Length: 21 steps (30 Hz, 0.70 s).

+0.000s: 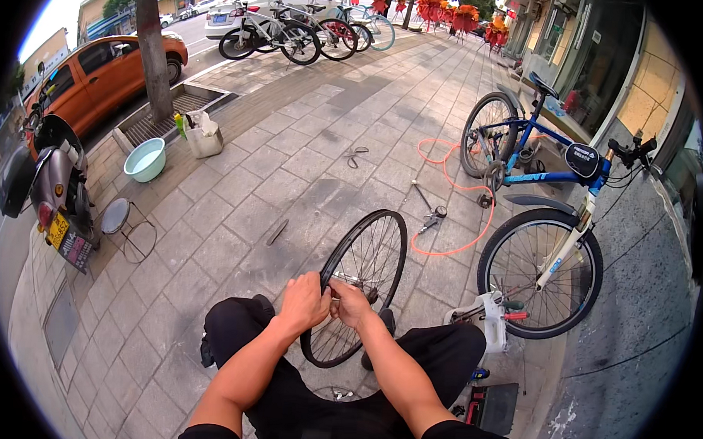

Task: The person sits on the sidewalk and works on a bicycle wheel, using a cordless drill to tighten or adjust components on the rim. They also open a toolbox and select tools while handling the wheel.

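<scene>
A bicycle wheel [352,233] with a black rim and thin spokes stands upright, a little tilted, between my knees. My left hand [305,301] is closed round the near left part of the rim, knuckles up. Against the inner side of that rim, my right hand [351,303] is closed in a pinch, its fingertips meeting the left thumb. Whatever lies between the right fingertips is hidden. The hub and spokes show beyond the right hand.
A blue bicycle [550,178] stands at right by the wall, near a white tool container [493,325]. An orange hose [491,217] with an inflator gauge [441,212] lies ahead. At left are a stool [115,215], a green basin [145,160] and a scooter [54,186].
</scene>
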Each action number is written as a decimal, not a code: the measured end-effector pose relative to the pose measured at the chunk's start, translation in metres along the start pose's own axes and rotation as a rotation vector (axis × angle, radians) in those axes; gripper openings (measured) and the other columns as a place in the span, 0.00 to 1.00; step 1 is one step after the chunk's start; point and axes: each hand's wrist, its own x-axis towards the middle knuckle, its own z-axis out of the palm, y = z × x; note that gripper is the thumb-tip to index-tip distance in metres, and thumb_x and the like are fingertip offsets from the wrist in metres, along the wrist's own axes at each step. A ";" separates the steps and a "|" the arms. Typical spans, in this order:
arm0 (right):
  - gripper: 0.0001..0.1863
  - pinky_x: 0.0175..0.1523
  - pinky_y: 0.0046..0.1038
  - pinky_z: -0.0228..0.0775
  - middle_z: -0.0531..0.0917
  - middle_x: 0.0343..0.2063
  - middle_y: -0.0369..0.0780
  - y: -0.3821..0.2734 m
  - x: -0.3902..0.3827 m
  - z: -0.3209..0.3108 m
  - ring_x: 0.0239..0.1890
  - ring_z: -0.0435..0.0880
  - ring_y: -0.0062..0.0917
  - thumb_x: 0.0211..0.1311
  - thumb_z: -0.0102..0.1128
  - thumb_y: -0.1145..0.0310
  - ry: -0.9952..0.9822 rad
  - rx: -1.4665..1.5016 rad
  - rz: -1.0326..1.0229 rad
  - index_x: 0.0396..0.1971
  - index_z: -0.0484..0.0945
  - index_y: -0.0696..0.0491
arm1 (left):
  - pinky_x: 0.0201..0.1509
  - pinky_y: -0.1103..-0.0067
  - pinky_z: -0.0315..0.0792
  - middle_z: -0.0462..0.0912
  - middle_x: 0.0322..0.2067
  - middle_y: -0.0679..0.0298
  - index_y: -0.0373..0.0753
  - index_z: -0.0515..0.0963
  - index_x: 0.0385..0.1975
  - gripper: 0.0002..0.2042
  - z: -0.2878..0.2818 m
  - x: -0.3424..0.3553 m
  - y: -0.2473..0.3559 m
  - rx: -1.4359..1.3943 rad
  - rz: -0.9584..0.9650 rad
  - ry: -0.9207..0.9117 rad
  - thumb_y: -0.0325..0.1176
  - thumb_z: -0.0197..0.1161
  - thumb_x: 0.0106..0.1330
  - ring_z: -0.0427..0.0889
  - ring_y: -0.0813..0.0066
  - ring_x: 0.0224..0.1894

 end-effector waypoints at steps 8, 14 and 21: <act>0.12 0.19 0.24 0.57 0.77 0.19 0.31 0.000 0.014 -0.004 0.15 0.70 0.19 0.72 0.58 0.57 0.030 -0.100 0.068 0.29 0.78 0.47 | 0.40 0.54 0.67 0.77 0.34 0.42 0.32 0.70 0.36 0.15 0.009 -0.004 -0.010 -0.048 0.012 -0.010 0.37 0.66 0.66 0.77 0.39 0.40; 0.13 0.21 0.24 0.59 0.77 0.19 0.30 0.006 0.007 -0.015 0.16 0.71 0.19 0.73 0.58 0.56 -0.057 -0.003 -0.013 0.29 0.78 0.46 | 0.40 0.51 0.68 0.78 0.30 0.42 0.31 0.69 0.36 0.16 0.005 -0.001 0.004 -0.101 -0.005 0.015 0.38 0.66 0.67 0.78 0.35 0.36; 0.14 0.22 0.24 0.60 0.75 0.21 0.29 0.001 0.023 -0.023 0.17 0.71 0.17 0.74 0.60 0.53 -0.061 0.062 0.178 0.32 0.77 0.46 | 0.40 0.50 0.69 0.80 0.27 0.41 0.31 0.68 0.36 0.17 0.009 0.002 -0.004 -0.068 0.041 0.065 0.38 0.66 0.67 0.79 0.34 0.34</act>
